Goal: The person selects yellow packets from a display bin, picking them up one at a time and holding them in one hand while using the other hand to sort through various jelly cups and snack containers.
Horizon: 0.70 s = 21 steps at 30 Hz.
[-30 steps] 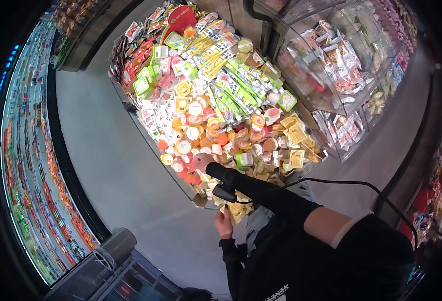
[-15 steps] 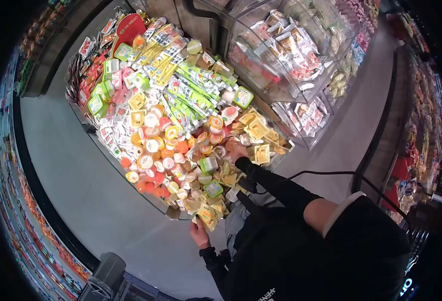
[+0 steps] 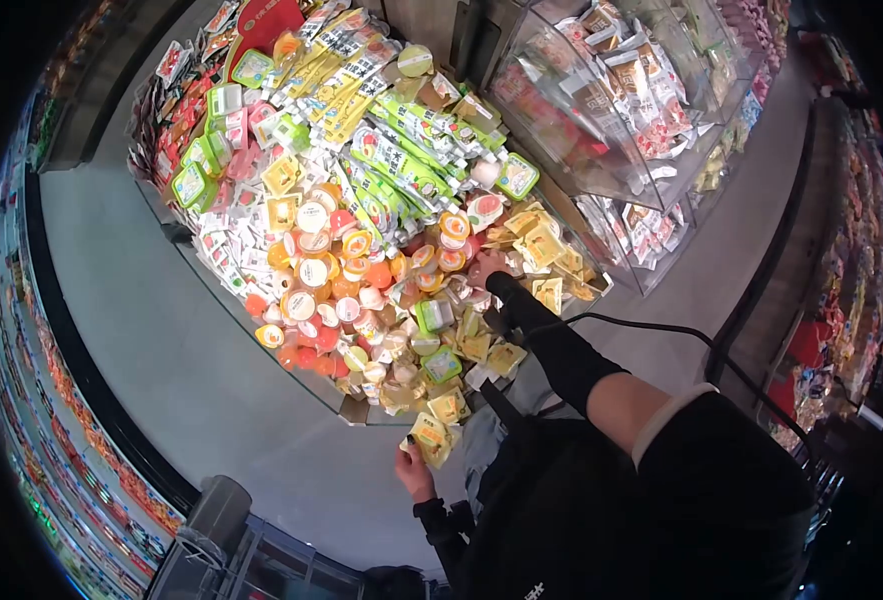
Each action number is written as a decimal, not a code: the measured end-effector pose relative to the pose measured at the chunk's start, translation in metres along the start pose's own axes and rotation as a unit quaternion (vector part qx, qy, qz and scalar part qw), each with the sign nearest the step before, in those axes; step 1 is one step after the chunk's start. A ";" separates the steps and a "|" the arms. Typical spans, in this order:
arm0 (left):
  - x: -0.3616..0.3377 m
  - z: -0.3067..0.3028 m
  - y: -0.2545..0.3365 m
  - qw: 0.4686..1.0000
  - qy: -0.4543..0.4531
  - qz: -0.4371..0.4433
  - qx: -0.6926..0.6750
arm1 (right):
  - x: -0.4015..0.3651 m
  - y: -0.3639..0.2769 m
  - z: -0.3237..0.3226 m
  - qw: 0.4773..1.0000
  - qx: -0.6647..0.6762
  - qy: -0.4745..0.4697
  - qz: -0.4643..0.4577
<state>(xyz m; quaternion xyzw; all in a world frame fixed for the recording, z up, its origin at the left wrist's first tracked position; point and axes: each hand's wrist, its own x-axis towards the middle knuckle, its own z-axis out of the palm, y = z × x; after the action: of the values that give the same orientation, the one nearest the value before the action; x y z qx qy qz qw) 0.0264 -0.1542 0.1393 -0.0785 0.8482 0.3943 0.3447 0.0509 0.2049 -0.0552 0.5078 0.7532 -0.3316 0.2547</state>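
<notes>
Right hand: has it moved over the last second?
Yes: the right hand has moved rightward across the bin, from near its left edge to near the yellow packets at its right.

right hand (image 3: 490,264) with fingers (image 3: 476,273) partly hidden among jelly cups (image 3: 312,272), grip unclear, red sign (image 3: 263,24) cut off by top edge, shirt lettering (image 3: 533,592) by bottom, right-side goods (image 3: 819,300) blurred

Floor (image 3: 111,290) open leftward; bins (image 3: 586,125) block right
</notes>
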 end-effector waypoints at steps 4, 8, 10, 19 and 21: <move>0.006 0.001 0.003 0.999 -0.016 -0.008 0.028 | 0.029 0.028 0.028 0.980 0.184 -0.019 -0.067; 0.006 0.006 0.009 0.999 -0.014 -0.007 0.044 | 0.039 0.035 0.042 0.959 0.265 -0.020 -0.101; 0.007 0.007 0.009 1.000 -0.023 0.001 0.014 | 0.030 0.021 0.024 0.985 0.149 -0.057 -0.068; 0.008 0.009 0.020 0.999 -0.045 -0.003 0.022 | 0.045 0.037 0.033 0.947 0.257 0.047 -0.185; 0.008 0.009 0.023 0.999 -0.046 -0.012 0.024 | 0.028 0.027 0.001 0.953 0.234 0.031 -0.192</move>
<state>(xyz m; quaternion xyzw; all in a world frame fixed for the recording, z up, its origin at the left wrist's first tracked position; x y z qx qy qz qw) 0.0162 -0.1306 0.1445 -0.0617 0.8395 0.3733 0.3899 0.0661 0.2280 -0.0823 0.4087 0.7453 -0.5254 0.0371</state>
